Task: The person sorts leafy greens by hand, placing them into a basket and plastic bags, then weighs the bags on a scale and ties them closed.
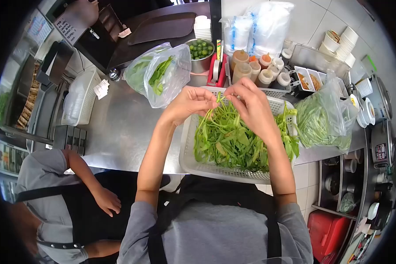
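Both of my hands are raised over the far side of a white plastic basket heaped with leafy greens. My left hand pinches a thin green stem between thumb and fingertips. Close beside it, the fingertips of my right hand are pinched together on the same stem. A clear bag of leaves sits behind my left hand. To the right of the basket lies another bag of greens.
Behind the basket stand several sauce bottles, a red tape dispenser and a metal pot of limes. A white crate of lids is at left on the steel counter. A co-worker stands close on my left.
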Tool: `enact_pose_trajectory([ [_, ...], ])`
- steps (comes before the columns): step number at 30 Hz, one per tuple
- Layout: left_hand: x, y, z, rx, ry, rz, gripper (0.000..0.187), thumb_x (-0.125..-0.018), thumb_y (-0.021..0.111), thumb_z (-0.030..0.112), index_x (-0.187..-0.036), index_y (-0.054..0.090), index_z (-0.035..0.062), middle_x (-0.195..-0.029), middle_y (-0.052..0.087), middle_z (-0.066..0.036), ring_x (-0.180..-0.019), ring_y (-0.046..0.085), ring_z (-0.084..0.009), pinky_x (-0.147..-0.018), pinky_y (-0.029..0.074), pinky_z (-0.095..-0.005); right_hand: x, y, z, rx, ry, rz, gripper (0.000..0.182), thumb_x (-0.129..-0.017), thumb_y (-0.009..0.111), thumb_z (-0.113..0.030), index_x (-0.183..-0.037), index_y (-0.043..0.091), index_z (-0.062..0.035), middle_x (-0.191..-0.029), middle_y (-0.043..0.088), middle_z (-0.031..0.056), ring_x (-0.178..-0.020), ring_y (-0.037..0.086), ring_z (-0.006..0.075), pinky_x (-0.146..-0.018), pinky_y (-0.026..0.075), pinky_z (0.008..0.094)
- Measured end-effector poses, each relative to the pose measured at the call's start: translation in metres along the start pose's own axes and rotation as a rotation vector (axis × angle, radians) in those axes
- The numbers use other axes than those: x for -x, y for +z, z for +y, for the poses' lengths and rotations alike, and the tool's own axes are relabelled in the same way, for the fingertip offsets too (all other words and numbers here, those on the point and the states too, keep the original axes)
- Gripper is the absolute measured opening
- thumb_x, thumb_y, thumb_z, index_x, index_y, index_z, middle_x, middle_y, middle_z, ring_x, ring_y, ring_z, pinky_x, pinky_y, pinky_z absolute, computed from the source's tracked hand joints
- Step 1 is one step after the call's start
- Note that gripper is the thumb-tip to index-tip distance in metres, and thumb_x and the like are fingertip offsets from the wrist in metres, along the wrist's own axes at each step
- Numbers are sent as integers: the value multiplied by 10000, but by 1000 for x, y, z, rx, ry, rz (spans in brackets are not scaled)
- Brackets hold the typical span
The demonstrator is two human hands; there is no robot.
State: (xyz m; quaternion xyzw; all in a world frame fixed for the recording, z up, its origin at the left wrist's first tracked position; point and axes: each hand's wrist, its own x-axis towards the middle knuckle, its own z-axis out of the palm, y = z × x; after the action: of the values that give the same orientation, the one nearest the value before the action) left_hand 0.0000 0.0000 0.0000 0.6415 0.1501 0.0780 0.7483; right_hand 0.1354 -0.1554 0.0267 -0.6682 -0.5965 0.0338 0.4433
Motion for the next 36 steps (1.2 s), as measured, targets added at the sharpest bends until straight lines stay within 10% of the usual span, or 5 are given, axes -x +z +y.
enact_pose_trajectory([
  [14, 108, -56, 2, 266, 273, 273, 91, -848, 561, 69, -911, 560, 4, -746, 587, -77, -576, 546, -104, -502, 464, -232, 74, -65, 88, 1223, 294, 121, 99, -747, 569, -51, -804, 649, -39, -813, 579, 116, -721, 578, 275, -649, 463, 354],
  [19, 70, -34, -3, 118, 174, 384, 118, -889, 544, 169, -933, 548, 59, -695, 552, -16, -606, 516, -76, -554, 460, -232, 41, 80, 74, 155, 83, -137, 179, -740, 632, -172, -834, 651, -21, -858, 635, 175, -812, 604, 323, -744, 482, 384],
  [24, 60, -33, -12, 125, 196, 473, 152, -923, 494, 227, -993, 524, 95, -664, 470, 19, -616, 460, -64, -570, 412, -235, 37, 130, 98, 383, 181, -462, 185, -744, 666, -207, -798, 667, -30, -743, 645, 150, -709, 628, 282, -656, 483, 352],
  [29, 68, -39, -24, 196, 144, 492, 149, -932, 476, 218, -1017, 511, 100, -644, 397, 35, -570, 396, -51, -507, 348, -205, 8, 49, 87, -451, 318, -250, 134, -777, 657, -139, -799, 658, -6, -672, 633, 49, -622, 596, 112, -585, 463, 255],
  [36, 67, -33, -14, 180, 89, 429, 173, -937, 462, 192, -1039, 537, 74, -638, 367, 52, -532, 318, -19, -430, 234, -156, 26, -68, 49, -176, 364, 13, 96, -775, 652, -80, -841, 644, -11, -722, 629, 47, -650, 591, 114, -609, 457, 237],
])
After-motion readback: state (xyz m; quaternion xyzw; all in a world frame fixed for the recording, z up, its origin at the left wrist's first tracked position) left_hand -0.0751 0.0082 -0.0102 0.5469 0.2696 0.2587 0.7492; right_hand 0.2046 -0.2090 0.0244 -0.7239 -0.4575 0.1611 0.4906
